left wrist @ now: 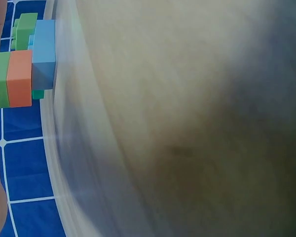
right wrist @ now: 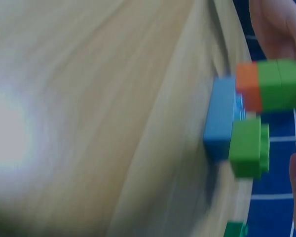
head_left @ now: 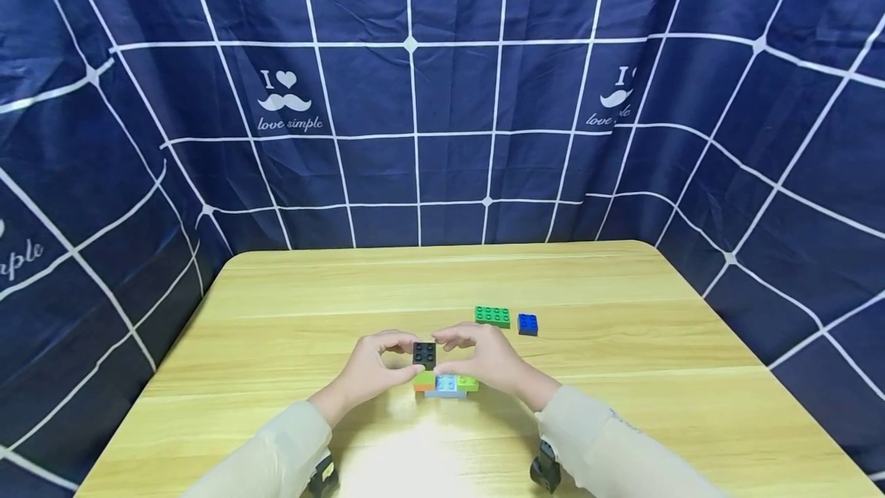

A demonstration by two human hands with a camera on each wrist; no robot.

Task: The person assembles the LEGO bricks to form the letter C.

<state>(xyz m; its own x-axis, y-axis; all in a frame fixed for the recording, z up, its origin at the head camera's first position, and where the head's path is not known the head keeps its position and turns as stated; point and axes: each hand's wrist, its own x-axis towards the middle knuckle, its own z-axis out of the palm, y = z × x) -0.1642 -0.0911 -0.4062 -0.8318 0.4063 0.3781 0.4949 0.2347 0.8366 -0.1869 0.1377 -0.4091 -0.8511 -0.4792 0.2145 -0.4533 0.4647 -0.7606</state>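
A black brick (head_left: 425, 354) tops a small stack, with a green brick (right wrist: 280, 85) and an orange brick (right wrist: 248, 87) under it. Below these lies a light blue brick (left wrist: 44, 54), which also bears a lime green brick (right wrist: 245, 148) at its right end. My left hand (head_left: 373, 371) pinches the black brick from the left, thumb in front and fingers behind. On the other side my right hand (head_left: 487, 356) is held with bent, parted fingers, fingertips close to the black brick's right edge. Both wrist views catch only parts of the hands.
Beyond my right hand, a green brick (head_left: 492, 317) and a dark blue brick (head_left: 528, 324) lie on the wooden table (head_left: 311, 290). A dark blue curtain (head_left: 449, 98) with white lines surrounds the table's back and sides.
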